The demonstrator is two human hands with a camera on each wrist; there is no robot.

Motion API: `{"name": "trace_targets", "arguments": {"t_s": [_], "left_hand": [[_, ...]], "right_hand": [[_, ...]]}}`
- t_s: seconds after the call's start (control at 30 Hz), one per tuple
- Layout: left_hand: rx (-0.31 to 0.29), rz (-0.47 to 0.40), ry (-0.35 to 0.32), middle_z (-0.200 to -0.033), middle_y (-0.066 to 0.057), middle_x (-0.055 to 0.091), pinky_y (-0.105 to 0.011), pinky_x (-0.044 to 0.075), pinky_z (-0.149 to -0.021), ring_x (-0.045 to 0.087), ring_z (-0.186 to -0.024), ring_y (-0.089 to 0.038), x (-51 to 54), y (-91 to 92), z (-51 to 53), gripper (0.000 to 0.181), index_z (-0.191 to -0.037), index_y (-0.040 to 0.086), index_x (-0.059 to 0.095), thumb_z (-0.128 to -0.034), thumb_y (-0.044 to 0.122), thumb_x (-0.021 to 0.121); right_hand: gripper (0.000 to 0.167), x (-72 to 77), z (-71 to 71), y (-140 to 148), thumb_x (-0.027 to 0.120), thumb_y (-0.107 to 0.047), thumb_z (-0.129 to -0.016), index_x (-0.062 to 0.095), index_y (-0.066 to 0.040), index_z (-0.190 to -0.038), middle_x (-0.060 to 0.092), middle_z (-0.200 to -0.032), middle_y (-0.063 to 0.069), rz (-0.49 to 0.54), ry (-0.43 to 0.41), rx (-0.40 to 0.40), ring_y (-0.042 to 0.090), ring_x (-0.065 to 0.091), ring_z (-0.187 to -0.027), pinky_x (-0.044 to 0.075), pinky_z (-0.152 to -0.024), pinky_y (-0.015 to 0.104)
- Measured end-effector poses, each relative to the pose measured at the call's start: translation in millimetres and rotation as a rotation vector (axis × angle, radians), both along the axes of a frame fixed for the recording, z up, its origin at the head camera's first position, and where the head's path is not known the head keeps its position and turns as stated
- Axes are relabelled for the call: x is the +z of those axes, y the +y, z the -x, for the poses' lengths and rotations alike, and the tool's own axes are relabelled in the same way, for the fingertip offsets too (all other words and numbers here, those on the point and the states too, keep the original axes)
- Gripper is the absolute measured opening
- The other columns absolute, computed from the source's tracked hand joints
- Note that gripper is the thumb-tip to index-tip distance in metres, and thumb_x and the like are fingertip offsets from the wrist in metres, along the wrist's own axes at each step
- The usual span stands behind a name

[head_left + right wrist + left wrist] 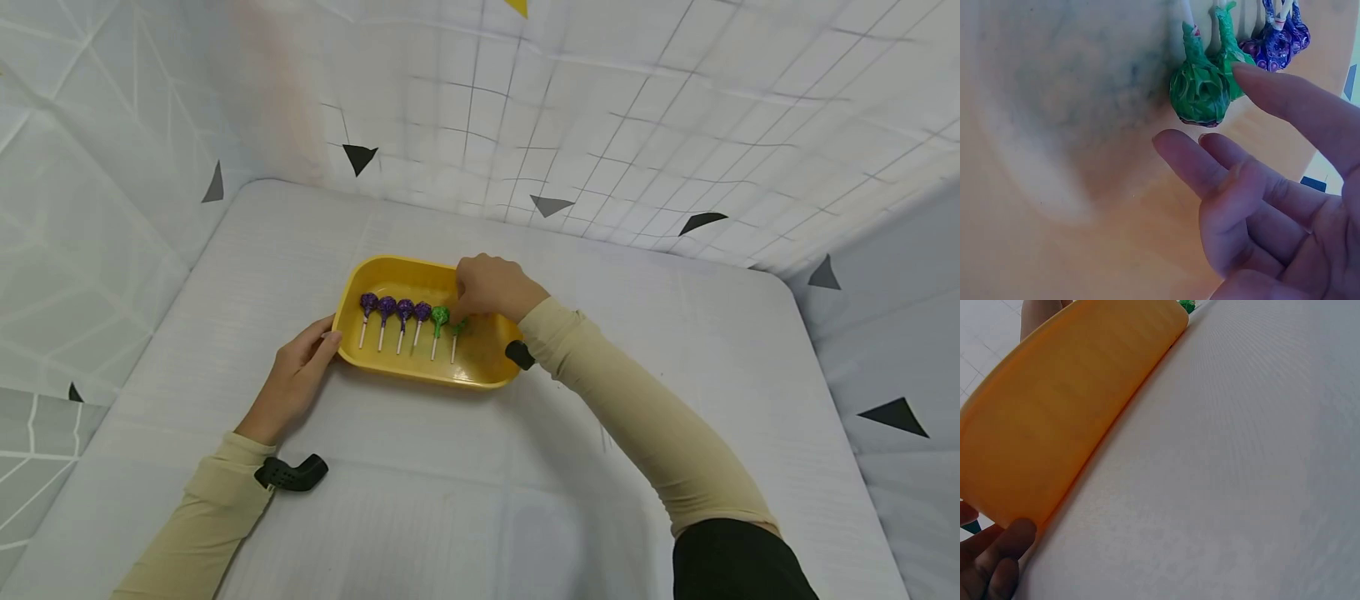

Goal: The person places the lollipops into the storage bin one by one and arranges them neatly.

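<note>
At its left end, a yellow plastic tray is held by my left hand, thumb at the rim. In the left wrist view, the fingertips touch the tray's outer wall. Inside, a row of wrapped lollipops lies with sticks toward me: several purple lollipops at left, then a green lollipop and a second green lollipop at the right end. My right hand reaches over the far rim. Its fingers are spread loosely around the second green lollipop's head, with a gap visible.
The tray stands on a white-covered table. White sheeting with a grid pattern hangs behind the table. A black wrist camera sticks out from the left sleeve, another near the tray's right end.
</note>
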State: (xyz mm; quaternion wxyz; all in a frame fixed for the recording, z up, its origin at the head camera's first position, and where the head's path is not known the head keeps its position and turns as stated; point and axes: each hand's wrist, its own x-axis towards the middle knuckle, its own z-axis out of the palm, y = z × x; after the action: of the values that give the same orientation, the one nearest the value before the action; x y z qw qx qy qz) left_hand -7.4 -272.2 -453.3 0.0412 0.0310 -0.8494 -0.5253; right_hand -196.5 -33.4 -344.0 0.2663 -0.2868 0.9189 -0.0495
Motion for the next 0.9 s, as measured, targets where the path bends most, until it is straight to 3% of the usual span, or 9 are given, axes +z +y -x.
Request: {"name": "trace_targets", "arguments": {"t_s": [0.33, 0.73, 0.9], "left_hand": [[-0.002, 0.000, -0.011, -0.160, -0.018, 0.046, -0.056, 0.037, -0.120, 0.041, -0.150, -0.036, 1.2, 0.2, -0.6, 0.054, -0.157, 0.007, 0.042, -0.1125, 0.038, 0.042], [0.001, 0.006, -0.014, -0.161, -0.018, 0.045, -0.057, 0.038, -0.119, 0.040, -0.151, -0.036, 1.4, -0.3, -1.3, 0.055, -0.157, 0.007, 0.042, -0.1125, 0.038, 0.042], [-0.001, 0.011, -0.010, -0.161, -0.019, 0.044, -0.057, 0.038, -0.119, 0.040, -0.151, -0.037, 1.0, -0.4, -1.0, 0.055, -0.157, 0.006, 0.042, -0.1126, 0.038, 0.042]], "right_hand": [[0.029, 4.3, -1.4, 8.8, 0.084, -0.037, -0.083, 0.071, -0.013, -0.093, 0.067, -0.090, 0.002, 0.026, 0.014, 0.000, 0.019, 0.059, -0.080, 0.047, -0.065, 0.031], [0.028, 12.6, 4.8, 20.1, 0.081, -0.040, -0.088, 0.076, -0.013, -0.090, 0.072, -0.086, 0.002, 0.042, -0.018, -0.003, 0.019, 0.065, -0.074, 0.050, -0.062, 0.029], [0.030, 17.9, 5.6, 27.0, 0.082, -0.044, -0.086, 0.077, -0.015, -0.093, 0.074, -0.095, 0.002, 0.062, -0.039, -0.054, 0.023, 0.071, -0.076, 0.054, -0.066, 0.031]]}}
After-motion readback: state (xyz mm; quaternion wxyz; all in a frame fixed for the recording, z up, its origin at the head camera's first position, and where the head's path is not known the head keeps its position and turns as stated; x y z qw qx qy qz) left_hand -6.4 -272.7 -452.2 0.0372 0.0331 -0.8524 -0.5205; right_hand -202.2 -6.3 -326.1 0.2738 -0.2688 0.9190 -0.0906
